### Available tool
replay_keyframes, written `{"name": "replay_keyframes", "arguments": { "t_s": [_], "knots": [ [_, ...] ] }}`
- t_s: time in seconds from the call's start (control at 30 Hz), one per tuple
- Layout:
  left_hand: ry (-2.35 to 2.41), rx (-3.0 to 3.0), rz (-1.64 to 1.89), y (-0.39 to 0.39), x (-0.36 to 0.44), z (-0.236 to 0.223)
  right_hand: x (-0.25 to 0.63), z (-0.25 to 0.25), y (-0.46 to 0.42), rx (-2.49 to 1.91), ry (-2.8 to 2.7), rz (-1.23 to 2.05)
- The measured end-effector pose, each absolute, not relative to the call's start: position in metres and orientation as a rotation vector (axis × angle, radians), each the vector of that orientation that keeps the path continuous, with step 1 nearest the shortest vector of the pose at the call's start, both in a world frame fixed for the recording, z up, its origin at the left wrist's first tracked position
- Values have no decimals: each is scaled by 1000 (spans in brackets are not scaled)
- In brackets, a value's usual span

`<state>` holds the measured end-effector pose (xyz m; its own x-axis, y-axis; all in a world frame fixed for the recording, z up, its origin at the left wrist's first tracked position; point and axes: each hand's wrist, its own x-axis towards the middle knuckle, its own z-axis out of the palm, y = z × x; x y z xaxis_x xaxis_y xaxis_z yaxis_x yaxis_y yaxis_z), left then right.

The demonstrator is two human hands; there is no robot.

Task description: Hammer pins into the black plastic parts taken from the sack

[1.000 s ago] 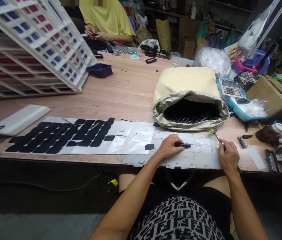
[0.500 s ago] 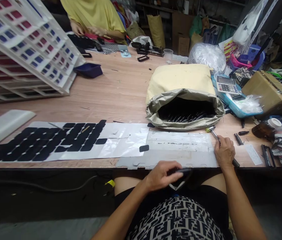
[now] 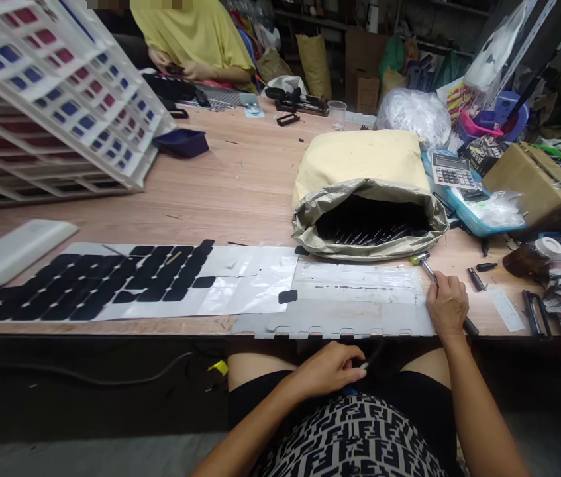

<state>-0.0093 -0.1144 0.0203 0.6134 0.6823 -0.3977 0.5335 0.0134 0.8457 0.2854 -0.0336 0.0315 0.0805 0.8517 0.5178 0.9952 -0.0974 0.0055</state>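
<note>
My right hand (image 3: 448,305) rests on the table's front edge, closed around a small hammer (image 3: 427,266). The hammer's yellow-and-metal head points away from me, and its dark handle end shows below the palm. Lower down, over my lap, is my left hand (image 3: 332,368) with its fingers curled; a small pale bit shows at the fingertips, but what they hold is hidden. Ahead of both hands lies a grey sheet (image 3: 354,318) along the edge. A black rounded piece (image 3: 288,296) lies where this meets a white sheet (image 3: 245,298).
Beyond the grey sheet lies a sack (image 3: 359,159) with many black parts in its mouth. Rows of black pieces (image 3: 76,285) cover the white sheet. A white crate (image 3: 126,165) leans at left. Calculator (image 3: 452,171) and carton (image 3: 538,185) are right. Someone in yellow (image 3: 195,40) works opposite.
My left hand has moved down, away from the table edge, and the black object seen at its fingers no longer shows. The right hand keeps its grip on the hammer.
</note>
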Motion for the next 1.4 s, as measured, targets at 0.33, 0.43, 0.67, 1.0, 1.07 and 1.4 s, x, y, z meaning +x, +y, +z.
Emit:
{"name": "replay_keyframes", "arguments": {
  "t_s": [0.33, 0.43, 0.67, 1.0, 1.07, 1.4],
  "knots": [
    [2140, 1855, 501, 78, -14, 86, 286, 32, -34, -2016, -1837, -532],
    [2305, 1750, 243, 113, -14, 76, 286, 32, -34, -2011, -1838, -501],
    [2337, 1682, 193, 116, -14, 69, 286, 31, -34, -2043, -1836, -478],
    [1524, 2106, 788, 18, -25, 65, 286, 31, -34, -2034, -1826, -473],
    [1352, 2096, 709, 2, -27, 52, 286, 31, -34, -2030, -1829, -486],
    [1315, 1929, 810, -7, -23, 25, 288, 36, -35, -1953, -1786, -397]
  ]
}}
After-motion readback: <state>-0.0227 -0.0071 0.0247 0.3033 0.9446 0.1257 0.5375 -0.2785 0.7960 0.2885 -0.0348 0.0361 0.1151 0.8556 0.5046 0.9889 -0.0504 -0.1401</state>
